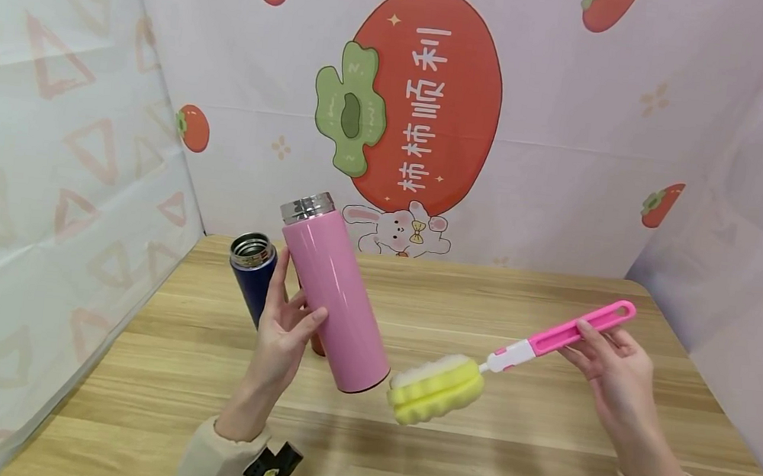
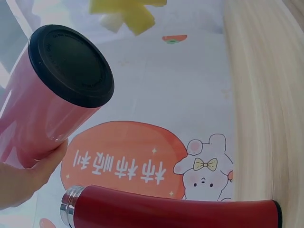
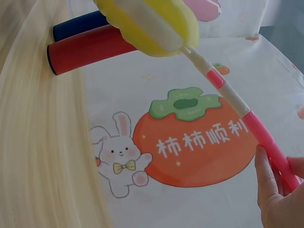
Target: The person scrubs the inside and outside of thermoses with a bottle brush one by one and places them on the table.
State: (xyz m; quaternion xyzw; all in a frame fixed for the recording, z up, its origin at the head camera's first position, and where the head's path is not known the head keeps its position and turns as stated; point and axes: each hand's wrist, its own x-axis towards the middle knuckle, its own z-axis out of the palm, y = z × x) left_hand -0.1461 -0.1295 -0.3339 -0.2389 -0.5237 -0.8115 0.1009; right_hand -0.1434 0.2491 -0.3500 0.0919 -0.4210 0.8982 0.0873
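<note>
My left hand (image 1: 284, 336) grips a pink thermos (image 1: 341, 295) around its side, holding it tilted above the table. Its steel mouth, without a lid, points up and to the left, and the dark base (image 2: 71, 66) shows in the left wrist view. In my right hand (image 1: 623, 376) is a bottle brush (image 1: 529, 350), pinched by its pink handle (image 3: 266, 135). The brush's yellow and white sponge head (image 1: 436, 390) points left and down, just right of the thermos base.
A dark blue thermos (image 1: 253, 283) without a lid stands behind my left hand. Beside it is a red thermos (image 2: 175, 209), mostly hidden by the pink one in the head view. The wooden table (image 1: 470, 469) ends at a printed cloth backdrop (image 1: 557, 132).
</note>
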